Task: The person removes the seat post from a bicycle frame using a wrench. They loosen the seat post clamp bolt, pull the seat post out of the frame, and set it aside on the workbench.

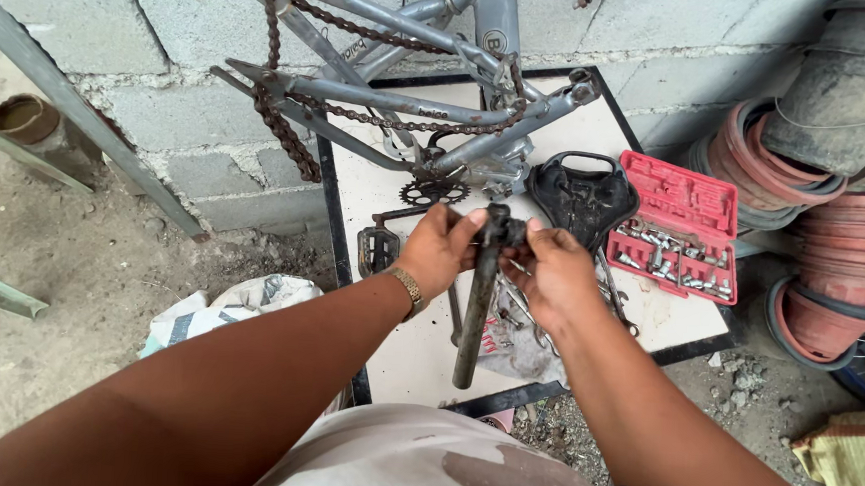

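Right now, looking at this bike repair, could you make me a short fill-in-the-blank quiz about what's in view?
1. Both hands, left hand and right hand, grip the top of a dark, rusty ____.
2. The open socket case is coloured ____.
3. The grey bicycle frame lies against a block wall, with a rusty ____ draped over it.
4. The black saddle lies just ____ of the socket case.

Missing words: seat post; red; chain; left
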